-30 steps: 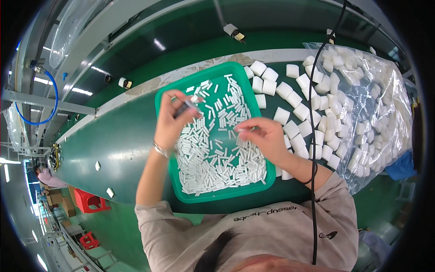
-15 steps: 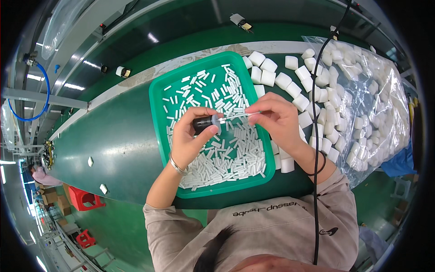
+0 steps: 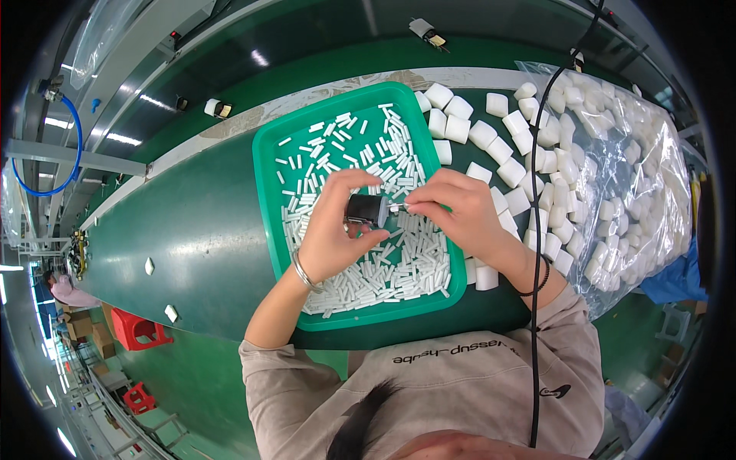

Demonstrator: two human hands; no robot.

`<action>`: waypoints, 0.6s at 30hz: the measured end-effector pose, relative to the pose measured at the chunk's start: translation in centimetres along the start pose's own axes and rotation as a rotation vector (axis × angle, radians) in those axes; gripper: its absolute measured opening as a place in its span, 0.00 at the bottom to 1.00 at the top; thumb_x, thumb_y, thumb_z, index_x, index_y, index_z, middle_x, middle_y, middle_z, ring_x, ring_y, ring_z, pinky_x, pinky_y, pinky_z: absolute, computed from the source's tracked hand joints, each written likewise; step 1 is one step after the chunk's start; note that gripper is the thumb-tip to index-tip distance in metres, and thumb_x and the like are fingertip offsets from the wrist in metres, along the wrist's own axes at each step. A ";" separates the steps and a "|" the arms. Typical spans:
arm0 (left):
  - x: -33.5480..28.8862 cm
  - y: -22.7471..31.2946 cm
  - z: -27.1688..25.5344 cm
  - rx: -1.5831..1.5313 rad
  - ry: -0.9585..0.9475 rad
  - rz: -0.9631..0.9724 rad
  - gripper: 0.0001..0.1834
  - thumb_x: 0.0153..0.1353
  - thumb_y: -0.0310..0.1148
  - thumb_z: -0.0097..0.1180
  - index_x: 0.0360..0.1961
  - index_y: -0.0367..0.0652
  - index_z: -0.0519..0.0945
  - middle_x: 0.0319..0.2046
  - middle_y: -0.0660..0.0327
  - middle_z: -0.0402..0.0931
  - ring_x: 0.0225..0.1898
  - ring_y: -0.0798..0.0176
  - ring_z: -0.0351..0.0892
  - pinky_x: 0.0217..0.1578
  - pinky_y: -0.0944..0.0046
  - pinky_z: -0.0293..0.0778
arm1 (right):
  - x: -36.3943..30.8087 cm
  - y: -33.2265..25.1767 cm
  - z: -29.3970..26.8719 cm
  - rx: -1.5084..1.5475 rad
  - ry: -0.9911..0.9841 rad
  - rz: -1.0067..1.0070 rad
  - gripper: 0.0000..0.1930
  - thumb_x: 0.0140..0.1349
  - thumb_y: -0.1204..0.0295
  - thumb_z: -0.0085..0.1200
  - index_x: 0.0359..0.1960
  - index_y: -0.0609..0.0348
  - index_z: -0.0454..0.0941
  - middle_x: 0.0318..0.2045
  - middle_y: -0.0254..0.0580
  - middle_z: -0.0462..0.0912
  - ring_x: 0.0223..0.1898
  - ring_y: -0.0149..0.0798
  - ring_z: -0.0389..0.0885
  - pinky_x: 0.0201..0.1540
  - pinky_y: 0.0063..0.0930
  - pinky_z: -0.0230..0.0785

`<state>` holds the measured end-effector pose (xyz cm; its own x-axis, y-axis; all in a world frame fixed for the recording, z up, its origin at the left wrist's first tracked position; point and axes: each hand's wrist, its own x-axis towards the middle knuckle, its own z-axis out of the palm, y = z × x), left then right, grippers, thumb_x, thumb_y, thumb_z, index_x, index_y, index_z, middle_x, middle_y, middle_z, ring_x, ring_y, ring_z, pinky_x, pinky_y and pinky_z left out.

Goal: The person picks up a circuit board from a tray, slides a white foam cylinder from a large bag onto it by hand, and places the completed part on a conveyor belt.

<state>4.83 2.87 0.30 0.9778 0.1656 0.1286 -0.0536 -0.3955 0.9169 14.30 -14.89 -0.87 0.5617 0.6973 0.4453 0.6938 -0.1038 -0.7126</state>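
Note:
My left hand (image 3: 333,230) is wrapped around a short black cylinder (image 3: 363,208) with a pale grey end that faces right. From that end a thin whitish stick (image 3: 397,205) sticks out, and my right hand (image 3: 460,208) pinches its outer part between thumb and fingers. How deep the stick reaches into the cylinder is hidden. Both hands are above a green tray (image 3: 376,316), where many small white tubes (image 3: 420,257) lie scattered, heaped most thickly toward the near side.
Chunky white soft-looking pieces (image 3: 482,135) lie right of the tray, beside a clear plastic bag (image 3: 652,184) full of more. A black cable (image 3: 534,307) hangs down across the view. Farther off, a green belt (image 3: 330,57) carries small white devices (image 3: 422,31). A red stool (image 3: 138,330) stands at lower left.
My left hand and the black cylinder have shifted right, toward my right hand. Less of the thin stick shows between them, and my right fingers are now closer to the cylinder's pale end.

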 end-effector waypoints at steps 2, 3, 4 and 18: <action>0.0 0.0 -0.2 0.094 -0.060 0.098 0.24 0.39 0.21 0.63 0.42 0.44 0.75 0.38 0.60 0.71 0.30 0.71 0.73 0.24 0.75 0.70 | 0.0 -0.1 0.0 0.039 0.010 0.003 0.04 0.47 0.74 0.57 0.27 0.58 0.78 0.23 0.37 0.74 0.23 0.37 0.75 0.25 0.25 0.67; 0.0 0.0 -0.3 0.186 -0.121 0.195 0.25 0.37 0.20 0.62 0.42 0.43 0.76 0.36 0.61 0.73 0.30 0.72 0.71 0.23 0.75 0.68 | 0.0 -0.2 -0.1 0.038 0.009 0.003 0.04 0.47 0.74 0.57 0.27 0.58 0.78 0.23 0.37 0.74 0.23 0.37 0.75 0.25 0.25 0.67; 0.0 0.1 -0.3 0.186 -0.120 0.196 0.25 0.37 0.20 0.62 0.42 0.43 0.76 0.36 0.61 0.73 0.30 0.72 0.71 0.23 0.75 0.68 | 0.1 -0.3 -0.2 0.053 0.004 0.009 0.05 0.47 0.74 0.57 0.27 0.58 0.78 0.23 0.37 0.74 0.23 0.37 0.74 0.25 0.25 0.67; -0.6 1.1 -0.6 -0.091 -0.191 -0.207 0.14 0.47 0.27 0.60 0.38 0.41 0.78 0.28 0.64 0.77 0.23 0.79 0.70 0.20 0.79 0.65 | -0.2 0.8 -0.3 -0.255 0.031 -0.564 0.12 0.38 0.76 0.55 0.30 0.58 0.76 0.23 0.32 0.73 0.26 0.33 0.74 0.22 0.20 0.68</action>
<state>4.09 2.93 1.47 0.9898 0.0580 -0.1304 0.1416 -0.2873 0.9473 14.84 -15.29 -1.34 0.0872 0.6737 0.7338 0.9715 0.1056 -0.2124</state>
